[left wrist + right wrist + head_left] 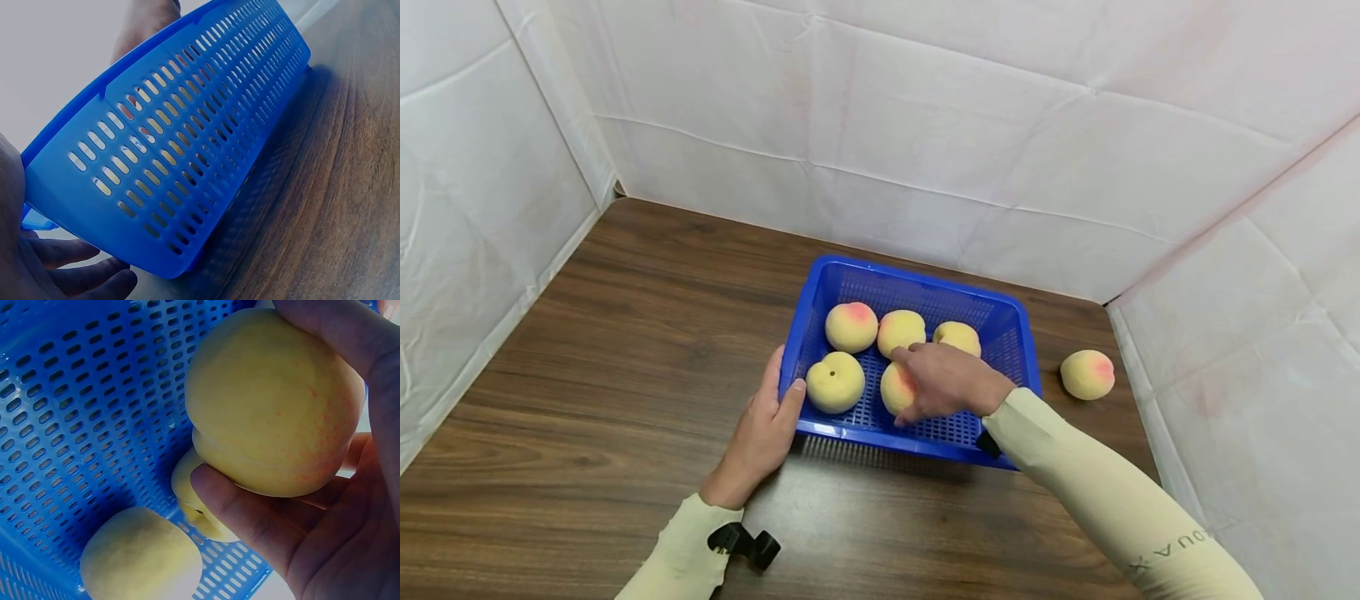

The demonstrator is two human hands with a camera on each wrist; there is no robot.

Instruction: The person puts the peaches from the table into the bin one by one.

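Note:
A blue plastic basket with slotted walls stands on the table, holding several yellow peaches with pink blushes. My left hand grips its near left corner, thumb over the rim and fingers against the outside wall, as the left wrist view also shows. Inside the basket, my right hand holds a peach between thumb and fingers. To its left sits another peach with its stem hollow upward. Behind these are a pink-topped peach, a middle peach and a right-hand peach, partly covered by my right hand.
One loose peach lies on the brown wood-grain table, right of the basket. White sheeting hangs behind the table and along both sides. The basket's far side is close to the back sheet.

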